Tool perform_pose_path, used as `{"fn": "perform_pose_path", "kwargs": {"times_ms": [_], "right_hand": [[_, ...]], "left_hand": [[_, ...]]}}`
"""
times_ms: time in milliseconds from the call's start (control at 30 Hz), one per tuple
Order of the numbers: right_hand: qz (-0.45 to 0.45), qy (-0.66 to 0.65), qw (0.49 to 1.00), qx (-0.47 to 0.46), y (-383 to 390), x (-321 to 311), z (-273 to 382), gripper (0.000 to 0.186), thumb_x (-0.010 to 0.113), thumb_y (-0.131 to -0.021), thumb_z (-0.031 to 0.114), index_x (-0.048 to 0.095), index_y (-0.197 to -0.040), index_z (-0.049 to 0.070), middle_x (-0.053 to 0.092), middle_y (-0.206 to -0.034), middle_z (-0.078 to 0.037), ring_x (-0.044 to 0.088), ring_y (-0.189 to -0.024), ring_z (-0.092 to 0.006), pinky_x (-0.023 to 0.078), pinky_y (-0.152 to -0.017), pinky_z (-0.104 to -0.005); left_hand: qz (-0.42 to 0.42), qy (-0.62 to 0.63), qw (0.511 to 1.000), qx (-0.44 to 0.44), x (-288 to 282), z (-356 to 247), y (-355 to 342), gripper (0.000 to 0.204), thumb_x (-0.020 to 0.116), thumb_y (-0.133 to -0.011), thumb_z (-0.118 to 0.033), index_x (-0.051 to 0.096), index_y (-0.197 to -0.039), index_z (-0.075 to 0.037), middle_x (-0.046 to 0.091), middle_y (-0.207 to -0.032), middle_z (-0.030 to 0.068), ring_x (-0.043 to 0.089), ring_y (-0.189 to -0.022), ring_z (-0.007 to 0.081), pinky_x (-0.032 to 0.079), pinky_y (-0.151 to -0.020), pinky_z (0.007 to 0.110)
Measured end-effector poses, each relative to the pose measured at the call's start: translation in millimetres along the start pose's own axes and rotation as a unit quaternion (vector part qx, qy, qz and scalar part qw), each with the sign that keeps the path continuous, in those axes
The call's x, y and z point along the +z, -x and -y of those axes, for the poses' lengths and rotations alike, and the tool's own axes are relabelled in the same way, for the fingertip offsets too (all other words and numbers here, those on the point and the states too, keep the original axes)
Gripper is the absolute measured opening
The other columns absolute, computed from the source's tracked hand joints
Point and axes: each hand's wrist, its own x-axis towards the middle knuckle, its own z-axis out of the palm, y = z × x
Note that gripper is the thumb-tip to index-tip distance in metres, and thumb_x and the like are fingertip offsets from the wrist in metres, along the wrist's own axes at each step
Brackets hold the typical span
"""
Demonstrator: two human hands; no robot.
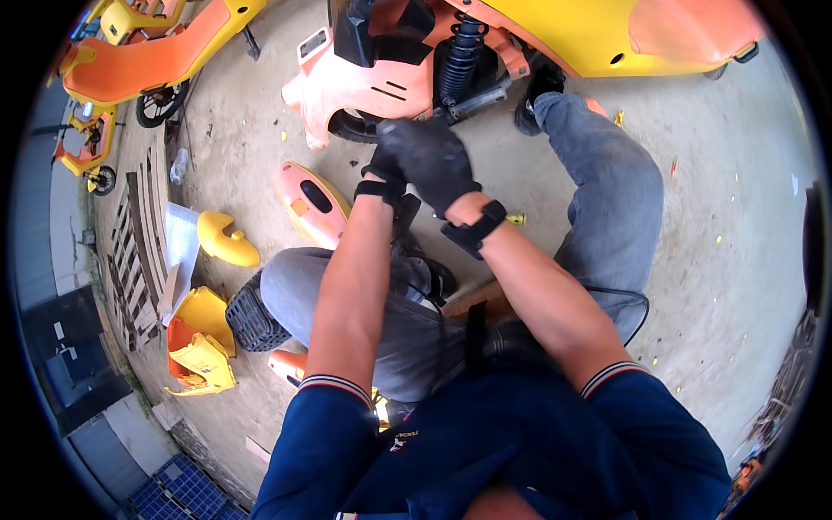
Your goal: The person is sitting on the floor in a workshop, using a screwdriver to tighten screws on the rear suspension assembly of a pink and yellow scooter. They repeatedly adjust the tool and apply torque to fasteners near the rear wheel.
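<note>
My left hand [385,170] and my right hand [440,166], both in black gloves with wrist straps, meet in front of me. The right one lies partly over the left and is smeared by motion. Whatever their fingers hold, if anything, is hidden. Just beyond them is the faded orange wheel cover [377,91] of a yellow and orange scooter [563,35], with part of a black tyre [351,126] below it. A black coil-spring shock absorber [462,61] stands beside the cover, to the right of my hands. My hands appear close to the cover's lower edge; contact cannot be made out.
A loose pink-orange panel [299,221] lies left of my hands. Farther left are a curved yellow part [227,241], a yellow and orange shell [198,342], a black basket [253,314] and a wooden pallet [130,260]. Another scooter [156,61] stands at the upper left.
</note>
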Motion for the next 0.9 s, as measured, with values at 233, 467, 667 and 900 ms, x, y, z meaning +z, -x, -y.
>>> {"fn": "perform_pose_path", "kwargs": {"times_ms": [233, 467, 667, 900], "right_hand": [[-0.208, -0.384, 0.757, 0.486, 41.2, -28.9, -99.1, 0.018, 0.052, -0.092, 0.024, 0.055, -0.091, 0.006, 0.062, -0.079, -0.005, 0.053, -0.058, -0.0105, 0.046, -0.052, -0.0259], [-0.274, -0.327, 0.824, 0.371, 33.1, -36.8, -69.4, 0.021, 0.052, -0.093, 0.025, 0.054, -0.090, 0.005, 0.058, -0.073, -0.003, 0.050, -0.059, -0.0088, 0.043, -0.054, -0.0233], [-0.145, -0.072, 0.932, 0.325, 35.9, -32.7, -131.4, 0.030, 0.049, -0.090, 0.027, 0.057, -0.081, -0.001, 0.062, -0.074, -0.015, 0.059, -0.066, -0.0303, 0.045, -0.063, -0.0398], [0.053, 0.286, 0.847, 0.445, 138.8, 10.7, -166.8, 0.033, 0.051, -0.082, 0.033, 0.060, -0.096, 0.004, 0.065, -0.085, -0.022, 0.063, -0.081, -0.0380, 0.048, -0.077, -0.0480]], "left_hand": [[-0.014, 0.461, 0.879, -0.119, 20.3, 3.1, -13.9, 0.015, 0.066, -0.075, -0.002, 0.065, -0.090, -0.006, 0.065, -0.087, 0.0089, 0.063, -0.081, 0.0237, 0.050, -0.074, 0.032], [-0.026, 0.660, 0.701, -0.270, 15.9, -6.1, -18.5, 0.009, 0.057, -0.084, -0.004, 0.062, -0.089, 0.001, 0.064, -0.082, 0.0108, 0.064, -0.076, 0.0224, 0.054, -0.074, 0.033], [-0.049, 0.674, 0.681, -0.281, 8.2, -22.1, -22.3, 0.011, 0.051, -0.087, -0.002, 0.059, -0.089, 0.005, 0.061, -0.081, 0.0124, 0.063, -0.074, 0.0225, 0.056, -0.074, 0.038], [-0.062, 0.714, 0.625, -0.309, 12.1, -15.0, -21.0, 0.008, 0.050, -0.087, -0.001, 0.056, -0.091, 0.002, 0.059, -0.084, 0.0123, 0.063, -0.079, 0.0272, 0.055, -0.079, 0.043]]}}
